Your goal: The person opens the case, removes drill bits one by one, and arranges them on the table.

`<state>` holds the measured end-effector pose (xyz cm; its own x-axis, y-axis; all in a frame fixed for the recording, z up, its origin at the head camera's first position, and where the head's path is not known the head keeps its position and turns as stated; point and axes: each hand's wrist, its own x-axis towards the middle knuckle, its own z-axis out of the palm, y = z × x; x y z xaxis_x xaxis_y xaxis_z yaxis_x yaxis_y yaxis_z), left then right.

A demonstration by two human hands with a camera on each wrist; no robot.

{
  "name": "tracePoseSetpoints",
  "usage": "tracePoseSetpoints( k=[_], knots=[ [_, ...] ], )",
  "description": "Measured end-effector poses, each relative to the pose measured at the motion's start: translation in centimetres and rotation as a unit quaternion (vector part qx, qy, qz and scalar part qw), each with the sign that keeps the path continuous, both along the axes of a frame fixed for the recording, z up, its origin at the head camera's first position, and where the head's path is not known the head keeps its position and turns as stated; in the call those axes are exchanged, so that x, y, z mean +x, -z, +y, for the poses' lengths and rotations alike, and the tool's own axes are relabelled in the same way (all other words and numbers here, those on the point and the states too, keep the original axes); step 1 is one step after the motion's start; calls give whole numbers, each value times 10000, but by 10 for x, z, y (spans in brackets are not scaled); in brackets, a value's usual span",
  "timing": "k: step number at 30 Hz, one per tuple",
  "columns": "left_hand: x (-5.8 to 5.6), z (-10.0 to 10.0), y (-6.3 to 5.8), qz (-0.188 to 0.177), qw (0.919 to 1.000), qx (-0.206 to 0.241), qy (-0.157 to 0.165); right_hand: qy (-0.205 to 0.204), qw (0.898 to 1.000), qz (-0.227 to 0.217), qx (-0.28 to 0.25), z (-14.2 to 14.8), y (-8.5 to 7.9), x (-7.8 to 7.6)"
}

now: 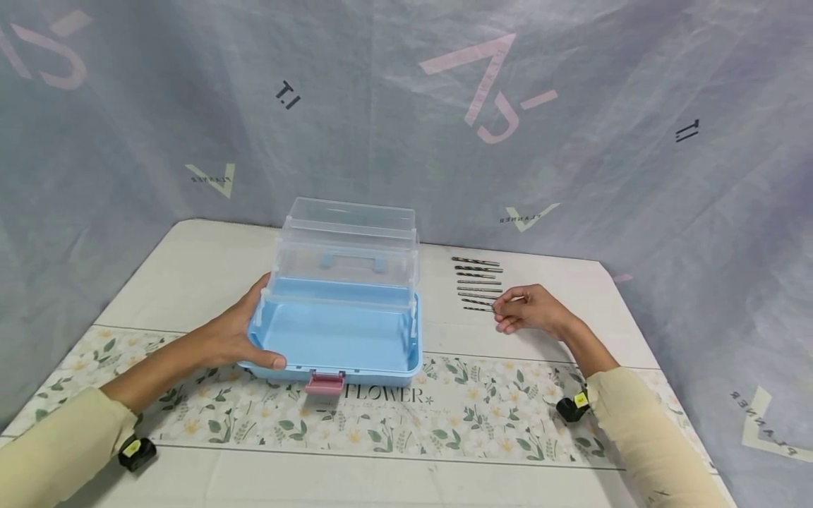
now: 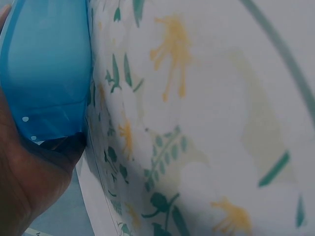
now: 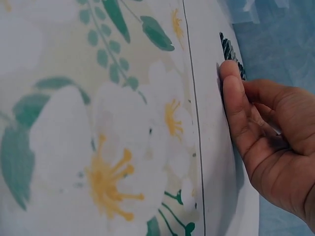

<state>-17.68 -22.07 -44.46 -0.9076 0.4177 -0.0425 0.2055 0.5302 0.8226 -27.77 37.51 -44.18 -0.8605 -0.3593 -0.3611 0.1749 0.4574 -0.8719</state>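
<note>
A light-blue plastic toolbox (image 1: pixel 336 339) stands with its clear hinged upper part (image 1: pixel 349 247) raised at the back and a pink latch (image 1: pixel 326 383) on the front. My left hand (image 1: pixel 244 335) grips its left side, thumb over the front rim; the left wrist view shows the palm against the blue wall (image 2: pixel 47 73). Several metal drill bits (image 1: pixel 478 282) lie in a row right of the box. Thumb and fingertips of my right hand (image 1: pixel 530 310) pinch at the shank end of the nearest drill bit (image 1: pixel 475 308), hiding that end.
A white cloth with a flowered band (image 1: pixel 470 416) covers the table. Grey printed fabric (image 1: pixel 356 120) hangs behind and at both sides. Black wrist cameras sit on the left wrist (image 1: pixel 136 454) and right wrist (image 1: pixel 573 407).
</note>
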Motion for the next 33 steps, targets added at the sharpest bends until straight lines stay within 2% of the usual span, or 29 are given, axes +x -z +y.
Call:
tracePoseSetpoints(
  k=[11, 21, 28, 33],
  knots=[
    [-3, -1, 3, 13, 9998, 155, 75, 122, 9999, 46, -112, 2, 3, 3],
    [-4, 0, 1, -8, 10000, 50, 61, 186, 9998, 113, -34, 0, 3, 5],
    [1, -5, -6, -386, 9985, -385, 7, 121, 9997, 192, 97, -6, -3, 4],
    [-1, -10, -16, -447, 9967, -674, 117, 248, 9963, 701, 422, -7, -18, 4]
  ],
)
